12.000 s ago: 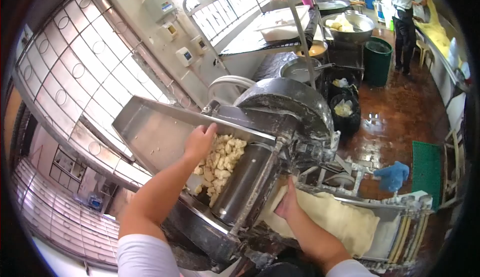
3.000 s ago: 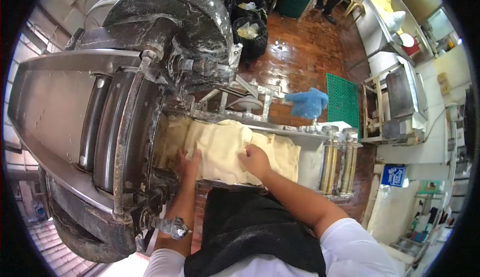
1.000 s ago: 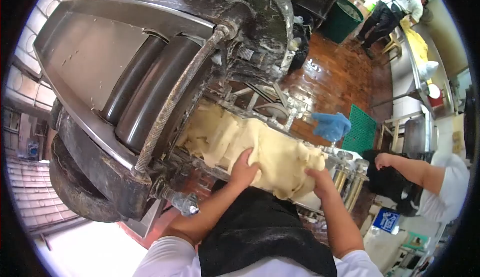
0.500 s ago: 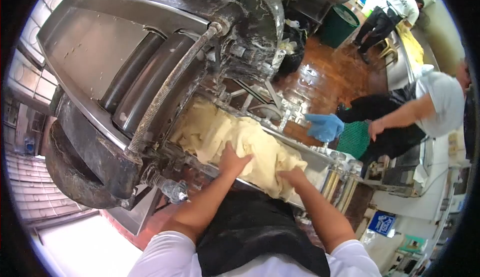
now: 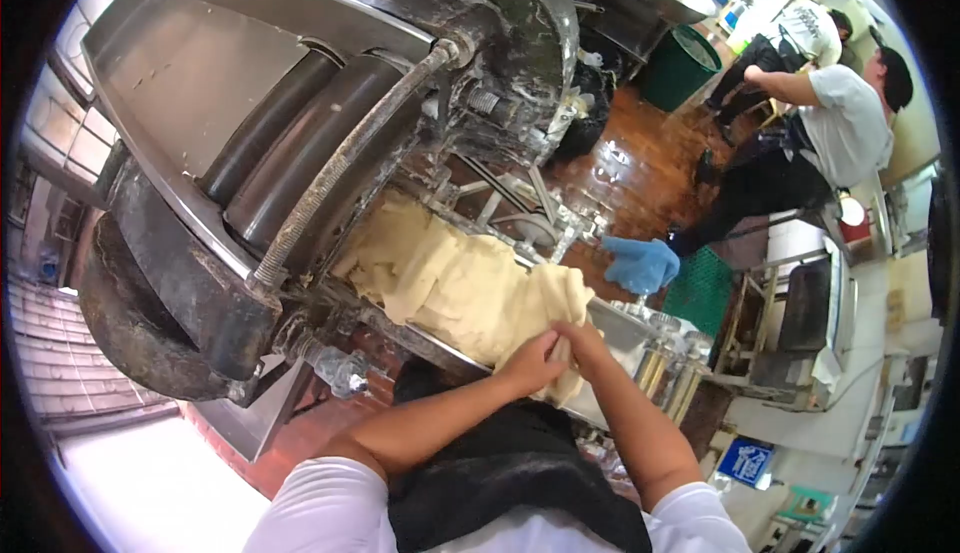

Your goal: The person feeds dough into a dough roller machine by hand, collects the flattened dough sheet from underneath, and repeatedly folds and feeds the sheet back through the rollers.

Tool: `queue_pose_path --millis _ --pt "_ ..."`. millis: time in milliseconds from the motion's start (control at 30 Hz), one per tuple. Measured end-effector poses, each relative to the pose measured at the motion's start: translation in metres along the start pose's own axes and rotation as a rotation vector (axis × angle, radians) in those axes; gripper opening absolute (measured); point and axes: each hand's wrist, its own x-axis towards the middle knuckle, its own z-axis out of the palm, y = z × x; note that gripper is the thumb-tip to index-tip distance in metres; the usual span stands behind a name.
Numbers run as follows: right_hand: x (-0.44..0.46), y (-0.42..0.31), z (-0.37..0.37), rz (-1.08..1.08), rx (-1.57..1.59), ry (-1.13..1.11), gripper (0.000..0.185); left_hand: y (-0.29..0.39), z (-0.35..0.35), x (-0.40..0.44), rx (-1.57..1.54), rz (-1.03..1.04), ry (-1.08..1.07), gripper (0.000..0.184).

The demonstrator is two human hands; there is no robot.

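A large pale mass of dough (image 5: 455, 278) lies in folds along the metal tray (image 5: 615, 331) below the roller machine. My left hand (image 5: 532, 365) is closed on the dough's right end, at the tray's near side. Close beside it, almost touching, my right hand (image 5: 580, 347) also grips that end, its fingers partly hidden by the dough. A flap of dough rises in a rolled fold just beyond my hands, and a piece hangs over the tray's near edge.
The dough machine's steel rollers (image 5: 315, 148) and hopper (image 5: 215, 63) stand at the upper left. A blue cloth (image 5: 640, 264) hangs past the tray. To the right are a person in black trousers (image 5: 765, 188), a green bin (image 5: 680, 68) and a blue crate (image 5: 746, 460).
My left hand has moved right along the dough to beside my right hand. The dough's right end is now lifted and folded. The nearby person has moved toward the back.
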Motion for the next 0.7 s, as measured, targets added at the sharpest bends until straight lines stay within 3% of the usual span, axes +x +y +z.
queue_pose_path --millis 100,133,167,233,267,333,700 --pt "0.005 0.014 -0.007 0.009 0.054 0.096 0.039 0.001 -0.016 -0.009 0.098 0.008 0.01 0.047" --pt "0.003 0.016 -0.008 0.012 0.063 0.1 0.039 0.009 -0.025 -0.016 0.178 -0.011 0.153 0.046" --pt "-0.008 0.009 -0.003 0.021 0.072 0.144 0.039 0.0 -0.041 -0.01 0.443 0.199 0.219 0.054" --pt "-0.014 0.006 -0.003 0.029 0.077 0.175 0.04 0.007 -0.057 -0.008 0.739 0.188 0.299 0.065" --pt "-0.018 0.013 -0.011 -0.006 0.097 0.162 0.042 0.001 -0.063 -0.003 0.743 0.181 0.306 0.065" --pt "-0.032 0.012 -0.021 -0.046 0.23 0.131 0.047 -0.019 -0.072 0.009 0.898 0.047 0.099 0.073" --pt "-0.102 -0.027 -0.032 -0.184 0.304 0.063 0.051 -0.013 -0.081 0.003 0.759 0.169 0.106 0.076"
